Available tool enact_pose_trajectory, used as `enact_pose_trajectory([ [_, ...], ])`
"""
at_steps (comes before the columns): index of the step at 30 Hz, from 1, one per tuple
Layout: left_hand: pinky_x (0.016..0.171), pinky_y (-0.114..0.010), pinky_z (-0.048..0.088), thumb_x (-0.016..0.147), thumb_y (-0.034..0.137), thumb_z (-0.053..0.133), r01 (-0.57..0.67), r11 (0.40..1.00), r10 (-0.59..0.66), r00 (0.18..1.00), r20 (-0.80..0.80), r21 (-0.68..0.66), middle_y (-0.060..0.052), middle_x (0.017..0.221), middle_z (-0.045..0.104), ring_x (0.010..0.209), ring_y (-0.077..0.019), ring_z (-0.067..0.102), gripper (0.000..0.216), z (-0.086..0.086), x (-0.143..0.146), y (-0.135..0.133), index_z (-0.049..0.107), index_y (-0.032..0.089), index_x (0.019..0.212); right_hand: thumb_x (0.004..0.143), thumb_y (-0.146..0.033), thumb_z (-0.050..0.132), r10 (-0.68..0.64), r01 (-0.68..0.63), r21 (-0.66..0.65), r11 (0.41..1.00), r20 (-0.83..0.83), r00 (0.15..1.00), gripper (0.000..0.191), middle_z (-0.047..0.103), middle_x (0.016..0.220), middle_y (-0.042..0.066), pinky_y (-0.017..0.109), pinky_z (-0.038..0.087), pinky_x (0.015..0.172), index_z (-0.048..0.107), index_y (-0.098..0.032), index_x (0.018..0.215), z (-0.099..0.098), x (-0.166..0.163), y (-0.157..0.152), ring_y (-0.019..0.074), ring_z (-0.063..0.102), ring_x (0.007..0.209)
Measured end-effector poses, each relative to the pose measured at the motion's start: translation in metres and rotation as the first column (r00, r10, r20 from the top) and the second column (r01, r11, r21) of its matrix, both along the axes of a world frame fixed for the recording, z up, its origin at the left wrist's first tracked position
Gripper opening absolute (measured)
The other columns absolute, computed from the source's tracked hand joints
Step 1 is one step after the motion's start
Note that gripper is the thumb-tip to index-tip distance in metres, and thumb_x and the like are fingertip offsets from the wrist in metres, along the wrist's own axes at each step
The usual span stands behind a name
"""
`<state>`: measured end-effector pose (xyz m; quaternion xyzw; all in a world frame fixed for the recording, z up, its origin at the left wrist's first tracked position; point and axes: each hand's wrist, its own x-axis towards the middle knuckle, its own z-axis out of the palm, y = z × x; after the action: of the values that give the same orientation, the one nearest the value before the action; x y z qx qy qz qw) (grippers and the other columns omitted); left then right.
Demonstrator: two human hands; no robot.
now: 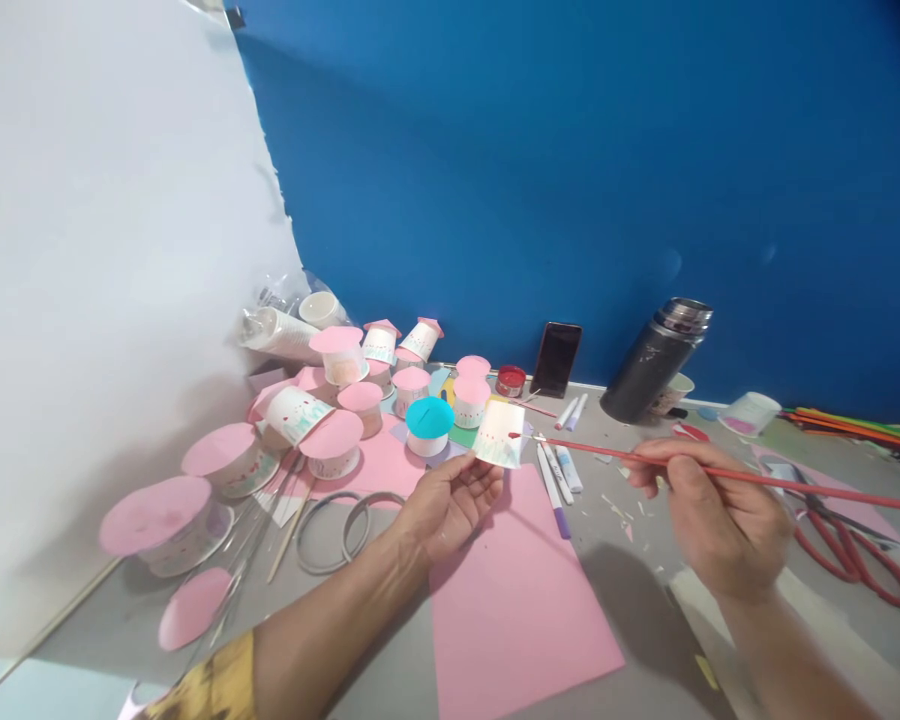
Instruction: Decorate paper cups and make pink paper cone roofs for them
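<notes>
My left hand (456, 497) holds a white paper cup (497, 437) upside down by its lower edge, palm turned up. Small red dabs and green strokes mark the cup's side. In my right hand (712, 510) is a long, thin paintbrush (607, 450) with a red handle, pinched between thumb and fingers. Its red-tipped bristles are at the cup's side; I cannot tell if they touch. A small jar of red paint (510, 380) stands behind the cup. Under my left hand lies a pink paper sheet (521, 610).
Several decorated cups with pink paper discs (229, 455) crowd the left, beside one with a blue disc (430, 420). Markers (553, 490), a phone (557, 358) and a dark flask (656, 360) stand or lie beyond. Red-handled scissors (855, 550) lie right; tape rings (330, 532) left.
</notes>
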<state>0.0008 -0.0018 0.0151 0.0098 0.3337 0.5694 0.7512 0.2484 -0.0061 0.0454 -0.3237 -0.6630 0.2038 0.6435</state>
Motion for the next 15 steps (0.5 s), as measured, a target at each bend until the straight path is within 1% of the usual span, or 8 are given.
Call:
enact_pose_trajectory([
  [5,0.067,-0.027,0.062,0.099,0.008,0.053,-0.014,0.999,0.015,0.999,0.029,-0.030,-0.008,0.068,0.069,0.063,-0.0161,0.072,0.023,0.0014,-0.0006,0.0009,0.064,0.009,0.079,0.102,-0.026,0.060,-0.012,0.010,0.026,1.000,0.063,0.998,0.018,0.074,0.088,0.006,0.032,0.052,0.055,0.078,-0.021,0.101,-0.0036,-0.0002,0.0014,0.0192,0.070,0.069],
  [10,0.067,-0.027,0.062,0.099,0.008,0.053,-0.020,0.999,0.021,0.999,0.036,-0.027,-0.008,0.068,0.068,0.063,-0.0162,0.071,0.022,0.0037,-0.0016,0.0012,0.064,0.009,0.080,0.102,-0.027,0.059,-0.002,0.002,0.021,1.000,0.006,1.000,0.018,0.073,0.091,0.006,0.034,0.051,0.056,0.077,-0.021,0.102,-0.0035,0.0014,0.0002,0.0193,0.068,0.069],
  [15,0.066,-0.027,0.062,0.098,0.008,0.055,-0.026,0.999,0.027,0.999,0.047,-0.022,-0.007,0.067,0.066,0.062,-0.0157,0.070,0.022,0.0045,-0.0027,-0.0003,0.062,0.010,0.078,0.101,-0.027,0.060,0.028,-0.029,0.005,1.000,0.006,1.000,0.018,0.073,0.091,0.006,0.034,0.050,0.055,0.077,-0.022,0.101,-0.0029,0.0008,0.0019,0.0202,0.069,0.069],
])
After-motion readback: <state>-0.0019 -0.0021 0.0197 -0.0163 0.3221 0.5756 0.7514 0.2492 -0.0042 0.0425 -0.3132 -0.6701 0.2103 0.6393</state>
